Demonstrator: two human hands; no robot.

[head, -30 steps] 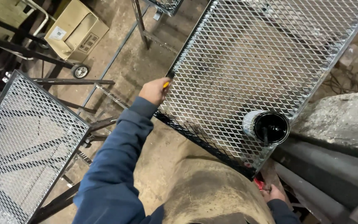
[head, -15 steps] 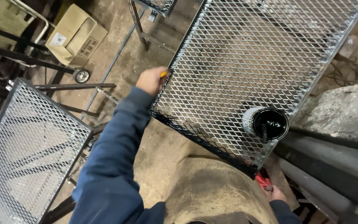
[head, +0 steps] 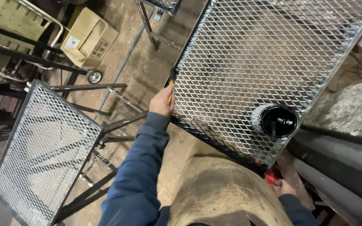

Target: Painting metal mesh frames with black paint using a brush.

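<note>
The left hand (head: 162,101) grips a yellow-handled brush (head: 171,83) against the mesh panel's (head: 256,54) near edge; steady, lightly loaded strokes would suit, with the black paint can (head: 278,121) off to its right.

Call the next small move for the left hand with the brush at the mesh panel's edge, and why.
Probably draw the brush further along the panel's left edge. The left hand holds it against the frame of the mesh panel; the near edge looks black and wet, while the edge beyond the brush looks bare. The paint can sits within reach for reloading.
</note>
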